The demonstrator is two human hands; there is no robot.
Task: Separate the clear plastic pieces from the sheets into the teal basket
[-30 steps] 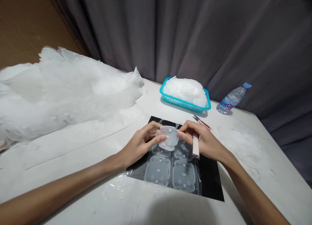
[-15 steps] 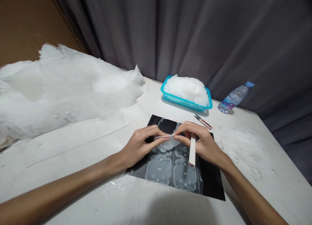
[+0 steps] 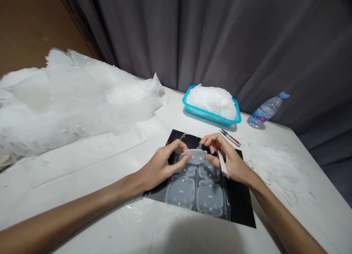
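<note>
Clamping a translucent plate (image 3: 194, 157) in the left hand (image 3: 158, 164), tilted above the black sheet (image 3: 242, 206); now holding a white stick (image 3: 223, 166) in the right hand (image 3: 231, 161), thumb and forefinger apart. Could slip if nudged, with just 1 sure pinch; could get scratched by swinging the stick inward. Partly hidden behind fingers: the stick. Impossible to tell: right thumb touching or just beside.

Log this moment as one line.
left hand: pinching translucent piece | right hand: holding pale stick | snips: on table
</note>
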